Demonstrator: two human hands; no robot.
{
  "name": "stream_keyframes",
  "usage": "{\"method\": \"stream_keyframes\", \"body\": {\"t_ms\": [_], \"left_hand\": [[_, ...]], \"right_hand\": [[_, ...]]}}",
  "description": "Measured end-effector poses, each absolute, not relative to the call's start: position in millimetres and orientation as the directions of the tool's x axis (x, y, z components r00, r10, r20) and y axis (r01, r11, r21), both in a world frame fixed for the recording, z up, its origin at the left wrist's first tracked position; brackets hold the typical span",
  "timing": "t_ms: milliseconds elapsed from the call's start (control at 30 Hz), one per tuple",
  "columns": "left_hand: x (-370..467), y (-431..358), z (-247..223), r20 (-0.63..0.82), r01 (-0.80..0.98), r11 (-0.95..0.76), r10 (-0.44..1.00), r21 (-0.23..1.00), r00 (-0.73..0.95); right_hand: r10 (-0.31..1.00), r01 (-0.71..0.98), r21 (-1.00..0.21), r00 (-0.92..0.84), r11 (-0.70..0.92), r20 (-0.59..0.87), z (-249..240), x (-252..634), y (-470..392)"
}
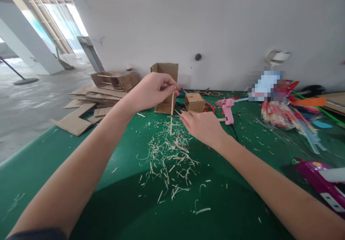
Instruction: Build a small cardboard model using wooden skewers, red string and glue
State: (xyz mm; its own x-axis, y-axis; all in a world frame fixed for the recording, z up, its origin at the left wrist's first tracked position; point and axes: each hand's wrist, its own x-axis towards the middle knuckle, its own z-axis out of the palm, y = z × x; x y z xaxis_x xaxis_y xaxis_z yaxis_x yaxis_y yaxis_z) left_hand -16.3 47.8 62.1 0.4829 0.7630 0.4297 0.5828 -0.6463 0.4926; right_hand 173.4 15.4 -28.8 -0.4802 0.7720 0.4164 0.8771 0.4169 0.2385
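Wooden stick (171,126), thin and pale, stands nearly upright over the middle of a green table (121,186), its lower end above a scatter of shavings (167,164). The left hand (157,89) holds its upper end, thumb and fingers closed together on it, with the rest of the stick running down below the fingertips. The right hand (202,125) is lower and to the right, its fingers drawn in around a thin dark blade (176,116), which crosses the stick below the left hand. The blade's handle is hidden by the fingers, so I cannot tell what kind of tool it is.

Curled shavings and short slivers lie below the hands and spread toward the near side of the table. A thin red wire (192,148) loops among them. Behind the hands are an open cardboard box (164,68) and a small cardboard block (195,104), with a pink glue gun (229,113) to the right. Flat cardboard pieces (91,95) are stacked at the left, with a cardboard frame (115,81) on top. At the far right are a plastic-wrapped bundle (276,116) and, nearer, a purple tool (322,182).
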Motion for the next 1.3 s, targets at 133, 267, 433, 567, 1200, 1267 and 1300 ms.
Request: {"method": "stream_keyframes", "body": {"t_ms": [133, 267, 433, 567, 1200, 1267, 1300], "left_hand": [[-14.9, 47.1, 62.1, 0.431, 0.584, -0.634, 0.773, 0.507, 0.466], [-11.9, 44.8, 62.2, 0.436, 0.582, -0.628, 0.778, 0.517, 0.452], [-10.8, 44.6, 61.9, 0.441, 0.556, -0.637, 0.771, 0.534, 0.459], [-11.6, 46.3, 62.5, 0.432, 0.563, -0.625, 0.781, 0.541, 0.452], [-14.1, 46.0, 62.3, 0.403, 0.544, -0.604, 0.796, 0.582, 0.452], [-15.0, 48.8, 60.7, 0.403, 0.531, -0.601, 0.797, 0.596, 0.450], [-15.6, 50.7, 59.5, 0.402, 0.527, -0.599, 0.799, 0.603, 0.448]], "right_hand": [[0.792, 0.878, 0.224, -0.478, 0.423, 0.379, -30.3, 171.7, 14.3], [0.818, 0.882, 0.210, -0.470, 0.422, 0.332, -30.6, 169.7, 11.8], [0.825, 0.824, 0.195, -0.556, 0.532, 0.099, -35.8, 168.8, 8.4], [0.820, 0.877, 0.127, -0.478, 0.463, 0.313, -22.1, 174.4, 11.0], [0.704, 0.832, 0.119, -0.526, 0.542, 0.477, -45.9, 173.4, 22.4], [0.649, 0.800, 0.113, -0.553, 0.590, 0.523, -53.7, 173.1, 20.9], [0.623, 0.772, 0.107, -0.578, 0.627, 0.527, -60.1, 172.9, 19.8]]}}
